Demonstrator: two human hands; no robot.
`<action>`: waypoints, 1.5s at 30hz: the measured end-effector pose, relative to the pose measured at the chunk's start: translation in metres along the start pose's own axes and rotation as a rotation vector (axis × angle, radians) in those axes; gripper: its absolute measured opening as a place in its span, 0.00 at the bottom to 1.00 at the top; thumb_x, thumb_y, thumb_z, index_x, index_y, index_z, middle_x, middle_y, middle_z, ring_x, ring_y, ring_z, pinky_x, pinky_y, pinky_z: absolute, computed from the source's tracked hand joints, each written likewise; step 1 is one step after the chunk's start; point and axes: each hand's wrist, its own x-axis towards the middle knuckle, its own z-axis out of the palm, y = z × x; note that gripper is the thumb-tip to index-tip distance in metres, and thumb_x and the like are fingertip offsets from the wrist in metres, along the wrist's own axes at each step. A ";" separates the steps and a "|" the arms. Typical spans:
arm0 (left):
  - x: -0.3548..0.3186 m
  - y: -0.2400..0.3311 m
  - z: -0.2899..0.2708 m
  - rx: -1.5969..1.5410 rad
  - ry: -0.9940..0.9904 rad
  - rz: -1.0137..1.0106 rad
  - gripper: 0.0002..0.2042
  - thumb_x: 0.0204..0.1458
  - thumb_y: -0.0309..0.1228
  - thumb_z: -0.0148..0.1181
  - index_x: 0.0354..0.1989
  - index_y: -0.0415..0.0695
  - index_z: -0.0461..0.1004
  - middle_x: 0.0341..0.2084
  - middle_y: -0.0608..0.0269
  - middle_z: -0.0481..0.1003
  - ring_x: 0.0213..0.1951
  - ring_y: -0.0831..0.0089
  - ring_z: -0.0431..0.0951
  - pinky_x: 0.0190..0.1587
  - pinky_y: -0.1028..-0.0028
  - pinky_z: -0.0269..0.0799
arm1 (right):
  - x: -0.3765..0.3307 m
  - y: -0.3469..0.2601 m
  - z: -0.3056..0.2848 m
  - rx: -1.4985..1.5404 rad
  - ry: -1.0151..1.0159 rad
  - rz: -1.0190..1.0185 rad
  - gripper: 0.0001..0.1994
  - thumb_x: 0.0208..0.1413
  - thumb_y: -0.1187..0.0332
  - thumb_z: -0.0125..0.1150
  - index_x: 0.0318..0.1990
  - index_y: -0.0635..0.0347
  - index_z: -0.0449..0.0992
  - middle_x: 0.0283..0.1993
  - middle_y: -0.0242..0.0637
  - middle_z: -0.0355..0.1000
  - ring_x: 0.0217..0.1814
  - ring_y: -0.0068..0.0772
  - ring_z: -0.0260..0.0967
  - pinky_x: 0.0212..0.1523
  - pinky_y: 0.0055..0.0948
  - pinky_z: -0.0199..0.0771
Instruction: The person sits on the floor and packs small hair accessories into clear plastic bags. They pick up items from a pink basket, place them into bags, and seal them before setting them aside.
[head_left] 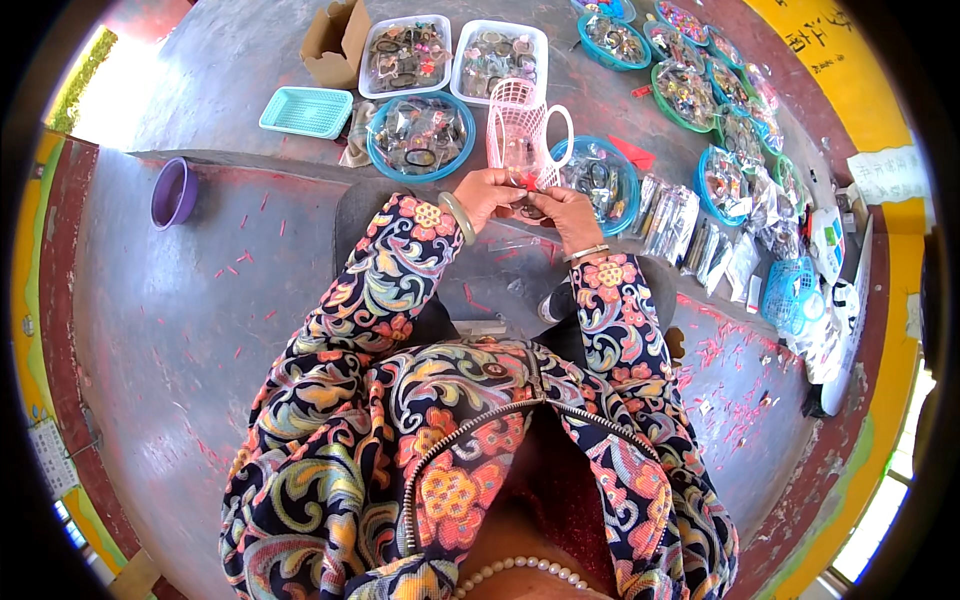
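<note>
Both hands meet at 12 o'clock, just below pink basket (520, 125). Left hand (487, 192) & right hand (560, 212) fingertips pinch a small red piece (520, 182). Keep grip tight, work close.

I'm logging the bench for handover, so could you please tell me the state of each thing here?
Left hand: pinching a small red piece.
Right hand: closed on the same piece.
Pink plastic mesh jug: upright.
Round blue plastic bowl: full of small parts.
Purple plastic cup: on its side.
Brown cardboard box: open.
</note>
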 end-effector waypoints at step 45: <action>0.008 -0.009 -0.005 0.125 0.009 -0.004 0.10 0.45 0.27 0.55 0.35 0.36 0.71 0.28 0.62 0.73 0.28 0.77 0.74 0.31 0.81 0.69 | 0.011 0.015 -0.009 0.234 -0.053 -0.046 0.06 0.44 0.70 0.60 0.29 0.61 0.72 0.25 0.30 0.70 0.24 0.18 0.66 0.24 0.15 0.65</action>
